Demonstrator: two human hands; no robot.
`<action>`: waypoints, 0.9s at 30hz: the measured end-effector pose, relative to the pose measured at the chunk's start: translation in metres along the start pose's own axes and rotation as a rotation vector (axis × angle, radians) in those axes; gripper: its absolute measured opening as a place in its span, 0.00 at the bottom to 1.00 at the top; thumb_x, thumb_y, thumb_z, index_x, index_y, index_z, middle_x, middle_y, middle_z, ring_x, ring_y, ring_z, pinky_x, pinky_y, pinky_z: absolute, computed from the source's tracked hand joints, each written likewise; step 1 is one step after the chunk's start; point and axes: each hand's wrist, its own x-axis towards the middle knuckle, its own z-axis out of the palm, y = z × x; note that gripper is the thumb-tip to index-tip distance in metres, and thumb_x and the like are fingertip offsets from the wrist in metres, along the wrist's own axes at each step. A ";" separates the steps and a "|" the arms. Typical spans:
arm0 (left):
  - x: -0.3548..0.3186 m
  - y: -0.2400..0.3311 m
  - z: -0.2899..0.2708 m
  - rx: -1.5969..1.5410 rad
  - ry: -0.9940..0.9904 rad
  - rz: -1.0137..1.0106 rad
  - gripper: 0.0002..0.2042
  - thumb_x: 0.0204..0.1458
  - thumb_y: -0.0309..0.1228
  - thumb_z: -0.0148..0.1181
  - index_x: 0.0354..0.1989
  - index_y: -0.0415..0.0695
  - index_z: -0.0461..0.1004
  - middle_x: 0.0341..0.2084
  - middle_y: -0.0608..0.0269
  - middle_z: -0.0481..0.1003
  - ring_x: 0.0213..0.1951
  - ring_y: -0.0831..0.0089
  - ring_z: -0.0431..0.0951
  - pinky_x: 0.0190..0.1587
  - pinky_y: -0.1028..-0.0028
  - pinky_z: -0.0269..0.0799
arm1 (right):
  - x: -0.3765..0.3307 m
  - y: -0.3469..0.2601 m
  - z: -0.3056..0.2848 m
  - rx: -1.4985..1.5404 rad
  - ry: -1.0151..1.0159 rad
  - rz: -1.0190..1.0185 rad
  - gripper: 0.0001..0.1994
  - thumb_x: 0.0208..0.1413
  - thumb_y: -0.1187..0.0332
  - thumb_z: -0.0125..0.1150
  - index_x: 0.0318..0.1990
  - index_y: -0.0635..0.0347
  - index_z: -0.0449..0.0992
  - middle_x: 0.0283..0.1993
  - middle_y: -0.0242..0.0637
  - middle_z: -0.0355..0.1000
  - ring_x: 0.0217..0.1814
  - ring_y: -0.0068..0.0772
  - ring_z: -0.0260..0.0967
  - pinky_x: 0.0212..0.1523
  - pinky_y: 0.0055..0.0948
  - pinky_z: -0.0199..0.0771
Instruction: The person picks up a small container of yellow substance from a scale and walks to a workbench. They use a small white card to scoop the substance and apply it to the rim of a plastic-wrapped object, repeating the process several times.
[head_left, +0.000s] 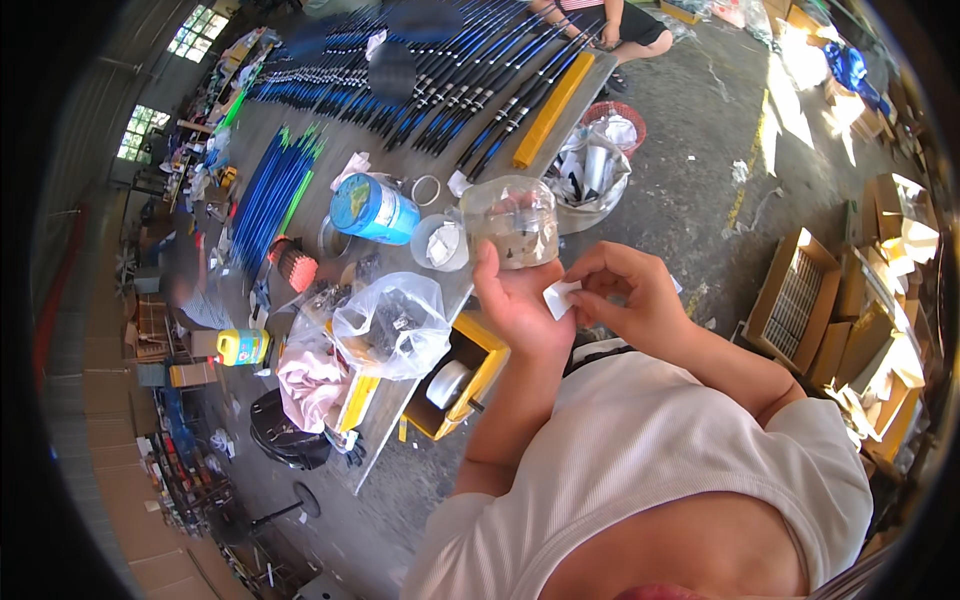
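My left hand (527, 305) is palm up with its thumb raised, gripping a clear plastic jar (508, 222) near the table's edge. Fingers show faintly through the jar's clear wall, and a few small dark bits lie inside it. Beside that palm, my right hand (632, 290) pinches a small white piece of paper or sticker (561, 299) between thumb and fingertips. Left of the jar stands a translucent white cup (437, 258) with pale scraps in it. A blue can (375, 209) with a stained lid lies next to the cup.
Rows of blue-and-black fishing rods (440, 90) cover the table's far part. A clear plastic bag (393, 325) and pink cloth (312, 385) lie left, above an open yellow drawer (484, 337). A waste bag (592, 180) stands beyond the jar; cardboard boxes (795, 300) stand right. Another person (625, 30) sits at the back.
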 end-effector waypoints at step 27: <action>-0.029 0.005 -0.030 0.181 -0.058 0.130 0.27 0.56 0.47 0.45 0.57 0.39 0.57 0.50 0.54 0.65 0.45 0.67 0.71 0.34 0.74 0.69 | -0.017 -0.005 0.008 -0.424 -0.187 -0.471 0.18 0.37 0.73 0.71 0.39 0.62 0.75 0.43 0.41 0.70 0.36 0.36 0.71 0.35 0.31 0.73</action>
